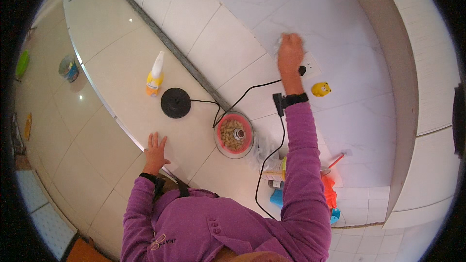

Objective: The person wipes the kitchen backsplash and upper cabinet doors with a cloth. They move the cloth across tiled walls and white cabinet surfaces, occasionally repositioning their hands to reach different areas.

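Observation:
My right hand [290, 52] is raised against the tiled wall [233, 32], its fingers closed on a whitish, crumpled cloth-like thing [279, 42] that is mostly hidden. Just below that hand, a black plug [302, 70] sits in a wall socket [312, 66]. My left hand [155, 155] rests on the front edge of the tiled counter [204, 169], fingers apart and holding nothing. Beyond it are a black round appliance base [176, 103] and a yellow spray bottle [154, 83] with a white head.
A pink bowl [235, 116] of tan pieces, with a metal-topped object in it, stands by the wall. Clear plastic [265, 149] lies beside it. A black cord [251, 89] crosses the wall. A yellow bear figure [321, 89] is near the socket. A bin [69, 68] stands on the floor.

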`<state>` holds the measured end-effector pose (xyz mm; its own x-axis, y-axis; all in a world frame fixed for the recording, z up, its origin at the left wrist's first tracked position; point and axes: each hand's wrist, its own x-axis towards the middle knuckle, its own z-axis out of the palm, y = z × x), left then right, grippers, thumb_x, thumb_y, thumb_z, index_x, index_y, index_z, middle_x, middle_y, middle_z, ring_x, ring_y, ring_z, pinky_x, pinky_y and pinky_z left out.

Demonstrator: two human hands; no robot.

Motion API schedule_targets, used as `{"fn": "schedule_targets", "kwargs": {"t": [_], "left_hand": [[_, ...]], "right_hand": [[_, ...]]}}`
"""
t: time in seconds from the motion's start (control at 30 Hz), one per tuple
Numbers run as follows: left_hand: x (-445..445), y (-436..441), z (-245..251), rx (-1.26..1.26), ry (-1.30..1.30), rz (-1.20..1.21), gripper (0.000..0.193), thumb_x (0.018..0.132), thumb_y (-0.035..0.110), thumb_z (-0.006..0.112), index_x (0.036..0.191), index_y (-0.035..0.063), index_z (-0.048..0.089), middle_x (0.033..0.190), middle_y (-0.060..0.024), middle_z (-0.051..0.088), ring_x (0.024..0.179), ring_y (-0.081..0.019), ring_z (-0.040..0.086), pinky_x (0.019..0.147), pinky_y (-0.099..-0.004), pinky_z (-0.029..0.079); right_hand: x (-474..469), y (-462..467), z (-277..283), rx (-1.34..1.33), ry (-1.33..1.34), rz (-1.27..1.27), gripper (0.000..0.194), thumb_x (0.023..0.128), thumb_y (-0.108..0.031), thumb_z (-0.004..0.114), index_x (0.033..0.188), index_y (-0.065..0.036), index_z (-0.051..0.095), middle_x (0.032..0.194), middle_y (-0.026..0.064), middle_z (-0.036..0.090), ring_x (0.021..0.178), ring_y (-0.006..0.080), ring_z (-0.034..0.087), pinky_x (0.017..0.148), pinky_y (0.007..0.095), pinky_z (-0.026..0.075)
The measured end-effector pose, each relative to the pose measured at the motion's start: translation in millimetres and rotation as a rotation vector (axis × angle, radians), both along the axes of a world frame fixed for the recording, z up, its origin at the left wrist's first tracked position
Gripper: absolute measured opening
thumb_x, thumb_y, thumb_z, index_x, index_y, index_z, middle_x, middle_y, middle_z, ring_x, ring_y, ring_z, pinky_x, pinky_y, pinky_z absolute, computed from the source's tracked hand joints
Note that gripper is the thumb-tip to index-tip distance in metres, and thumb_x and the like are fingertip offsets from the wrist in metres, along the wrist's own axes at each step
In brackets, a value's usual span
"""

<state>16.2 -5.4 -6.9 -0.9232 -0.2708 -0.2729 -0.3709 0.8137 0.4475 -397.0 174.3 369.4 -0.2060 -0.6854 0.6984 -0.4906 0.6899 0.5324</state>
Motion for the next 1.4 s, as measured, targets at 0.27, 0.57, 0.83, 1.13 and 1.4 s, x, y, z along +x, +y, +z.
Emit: {"fn": "schedule_targets", "kwargs": {"t": [0.27, 0.57, 0.83, 1.13, 1.4], "left_hand": [[0, 0, -2, 0.018, -0.02, -0.007, 0.122, 0.045, 0.034, 0.095, 0.15, 0.0282, 0.032, 0.161, -0.0106, 0.012, 0.148, -0.0366, 0.008, 0.093, -0.068, 0.043], [-1, -1, -6, 0.009, -0.053, -0.022, 0.121, 0.048, 0.04, 0.094, 0.151, 0.0287, 0.03, 0.161, -0.0108, 0.011, 0.148, -0.0372, 0.007, 0.094, -0.0697, 0.041], [-1, -1, -4, 0.008, -0.016, -0.024, 0.121, 0.047, 0.038, 0.094, 0.15, 0.027, 0.031, 0.16, -0.0114, 0.013, 0.147, -0.0378, 0.01, 0.091, -0.0691, 0.044], [1, -1, -4, -0.002, -0.021, -0.028, 0.12, 0.048, 0.039, 0.094, 0.15, 0.0274, 0.031, 0.16, -0.0116, 0.012, 0.147, -0.0379, 0.01, 0.091, -0.0671, 0.044], [-1, -3, 4, 0.005, -0.053, -0.051, 0.117, 0.052, 0.04, 0.093, 0.15, 0.0275, 0.031, 0.161, -0.0115, 0.012, 0.147, -0.0376, 0.009, 0.092, -0.0637, 0.046]], "right_hand": [[-2, 1, -35, 0.046, -0.001, -0.056, 0.017, 0.076, -0.009, 0.063, 0.093, -0.004, 0.063, 0.093, 0.0124, 0.057, 0.088, 0.0314, 0.057, 0.072, 0.0409, 0.05], [5, 17, 13, -0.044, 0.065, -0.044, 0.019, 0.077, -0.006, 0.062, 0.096, -0.004, 0.064, 0.094, 0.0121, 0.058, 0.093, 0.0297, 0.058, 0.076, 0.0392, 0.051], [7, 14, -15, -0.112, 0.023, -0.058, 0.016, 0.079, -0.008, 0.06, 0.095, -0.006, 0.064, 0.092, 0.0118, 0.057, 0.09, 0.0307, 0.059, 0.074, 0.0393, 0.051], [14, 18, 7, -0.096, -0.022, -0.144, 0.013, 0.078, -0.008, 0.061, 0.091, -0.006, 0.063, 0.091, 0.0106, 0.055, 0.088, 0.031, 0.059, 0.073, 0.04, 0.052], [2, 8, -21, -0.114, -0.022, -0.023, 0.027, 0.075, -0.001, 0.063, 0.101, -0.006, 0.064, 0.098, 0.0126, 0.057, 0.095, 0.0325, 0.058, 0.08, 0.0414, 0.05]]}}
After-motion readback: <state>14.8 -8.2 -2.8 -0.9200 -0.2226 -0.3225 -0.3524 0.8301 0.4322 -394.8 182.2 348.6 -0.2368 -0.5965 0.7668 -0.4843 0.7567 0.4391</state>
